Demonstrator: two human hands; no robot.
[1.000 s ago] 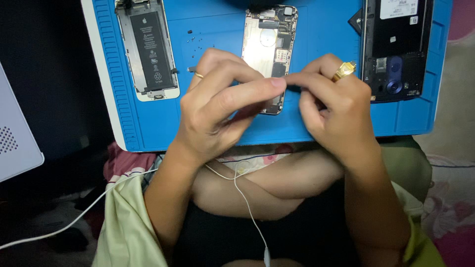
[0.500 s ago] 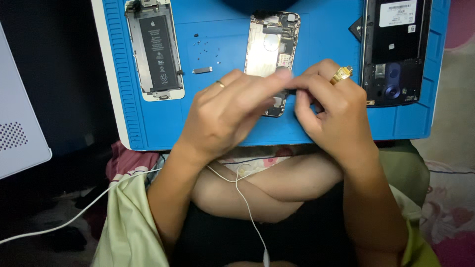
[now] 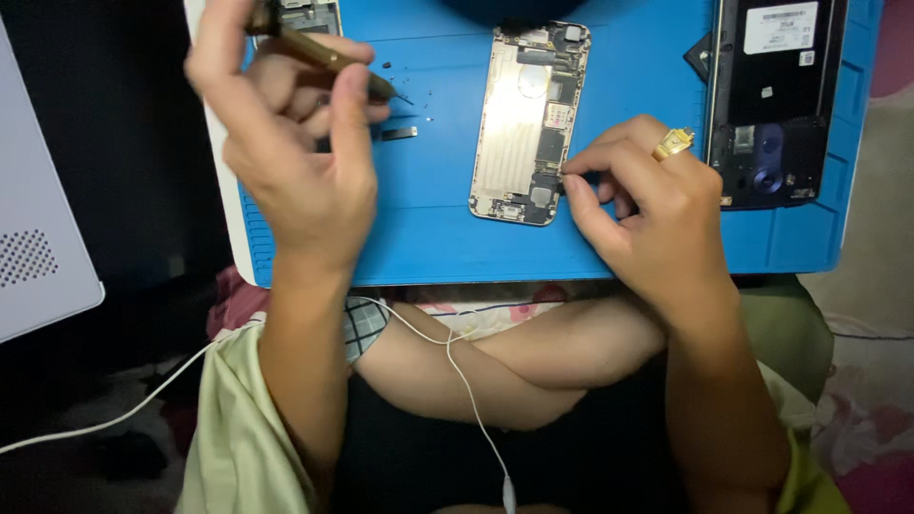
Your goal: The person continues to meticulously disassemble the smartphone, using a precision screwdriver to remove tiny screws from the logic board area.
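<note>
Since the earlier frames, both hands have parted: then they were bunched together over the opened phone, and now the left hand (image 3: pixel 290 143) has lifted away to the upper left while the right stays low beside the phone.

At far left, a white perforated device (image 3: pixel 38 257) sits off the mat, and a white cable (image 3: pixel 143 400) trails across the lap. The left hand is closed around a bronze-coloured screwdriver (image 3: pixel 319 55), thumb and fingers pressed on its shaft, tip angled down toward several tiny dark screws (image 3: pixel 419 95) and a small dark bracket (image 3: pixel 401 132) lying loose on the blue work mat (image 3: pixel 400 238); they appear set aside there for safekeeping.

At centre, the opened phone chassis (image 3: pixel 528 124) lies flat on the mat, internals facing up. The right hand (image 3: pixel 647 219), wearing a gold ring (image 3: pixel 673 144), rests just beside its lower right edge, fingertips pinched together at the edge; whatever they hold is too small to make out.

At right, a dark dismantled phone (image 3: pixel 771 100) lies face down, well apart from the hands.
</note>
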